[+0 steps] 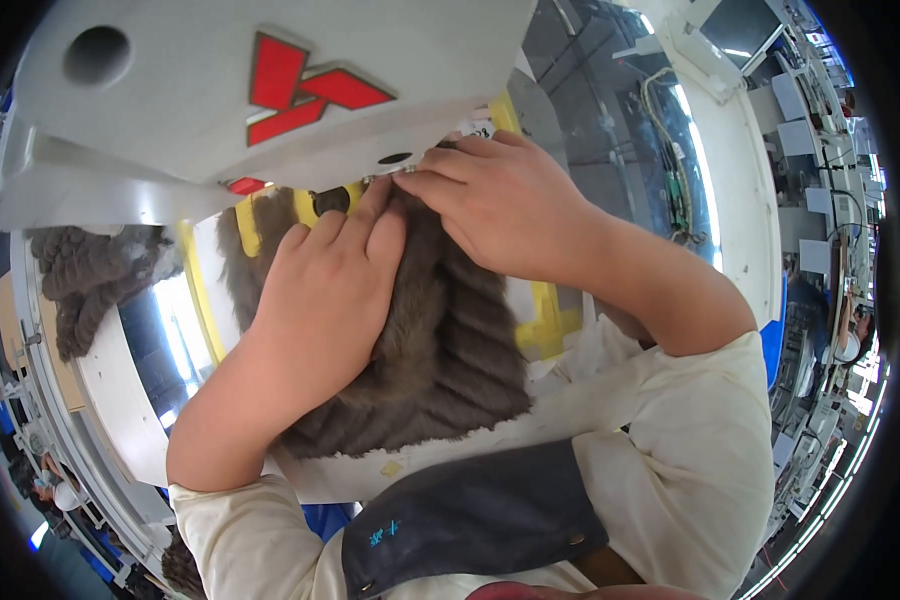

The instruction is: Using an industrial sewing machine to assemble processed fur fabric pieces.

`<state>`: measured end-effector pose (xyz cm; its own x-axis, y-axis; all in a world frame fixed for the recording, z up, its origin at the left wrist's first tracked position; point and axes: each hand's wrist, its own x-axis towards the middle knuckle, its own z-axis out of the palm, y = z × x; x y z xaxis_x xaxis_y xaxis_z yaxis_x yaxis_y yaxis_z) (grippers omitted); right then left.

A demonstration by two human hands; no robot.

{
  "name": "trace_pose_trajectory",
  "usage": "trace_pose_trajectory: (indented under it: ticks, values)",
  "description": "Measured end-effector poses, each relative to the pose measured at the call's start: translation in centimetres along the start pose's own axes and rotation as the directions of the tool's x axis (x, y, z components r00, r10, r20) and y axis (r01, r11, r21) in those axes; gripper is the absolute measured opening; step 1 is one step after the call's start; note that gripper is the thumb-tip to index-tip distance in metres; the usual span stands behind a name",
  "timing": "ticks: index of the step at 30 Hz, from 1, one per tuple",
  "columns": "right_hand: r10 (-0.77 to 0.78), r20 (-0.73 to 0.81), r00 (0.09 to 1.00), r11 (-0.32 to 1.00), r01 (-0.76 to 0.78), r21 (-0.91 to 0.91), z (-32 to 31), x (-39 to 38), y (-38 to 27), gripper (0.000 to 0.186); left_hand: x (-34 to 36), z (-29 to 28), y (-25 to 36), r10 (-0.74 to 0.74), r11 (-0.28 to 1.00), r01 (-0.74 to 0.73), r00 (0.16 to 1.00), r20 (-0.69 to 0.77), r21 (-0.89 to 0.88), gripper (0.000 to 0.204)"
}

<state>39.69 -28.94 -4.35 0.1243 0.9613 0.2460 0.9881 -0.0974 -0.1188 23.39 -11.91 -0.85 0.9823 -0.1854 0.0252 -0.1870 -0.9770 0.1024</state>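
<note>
A brown-grey fur piece [460, 350] with ridged rows lies in front of me, its far end beneath the head of a white sewing machine [180, 100] with a red emblem. My left hand [320, 295] rests on the fur, closed on it, its index finger stretched toward the underside of the machine head. From the right comes my right hand [500, 205], its thumb and fingers pinching the fur's far edge beside that same spot. Both sets of fingertips nearly meet there. The machine head and my fingers hide the needle and the exact point of contact.
Yellow tape [550, 325] marks the work surface around the fur. More dark fur pieces [100, 275] lie on the left. A clear panel [630, 120] stands at the right with a cable behind it. Other workstations and people fill both far sides.
</note>
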Motion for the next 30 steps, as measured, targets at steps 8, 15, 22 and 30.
trace_pose_trajectory:
  ticks: [8, 15, 22, 30]
  values:
    - [-0.018, -0.010, 1.000, 0.999, 0.018, -0.032, -0.2, 0.2, 0.2, 0.039, -0.4, -0.1, 0.6, -0.087, 0.993, 0.087, 0.996, -0.001, -0.079, 0.057]
    - [-0.060, -0.079, 0.995, 0.973, 0.076, 0.219, -0.7, 0.1, 0.2, 0.041, -0.1, 0.6, 0.2, -0.050, 0.999, 0.049, 0.997, -0.051, -0.011, 0.044]
    - [0.075, 0.000, 0.997, 0.936, -0.071, 0.345, -0.3, 0.1, -0.5, 0.037, -0.1, 1.7, 0.0, -0.050, 0.998, 0.055, 0.989, -0.142, 0.030, 0.039]
    - [0.117, 0.057, 0.992, 0.963, -0.127, 0.237, -0.4, 0.4, -0.5, 0.036, 0.3, 1.7, 0.0, -0.053, 0.996, 0.063, 0.986, -0.161, 0.057, 0.039]
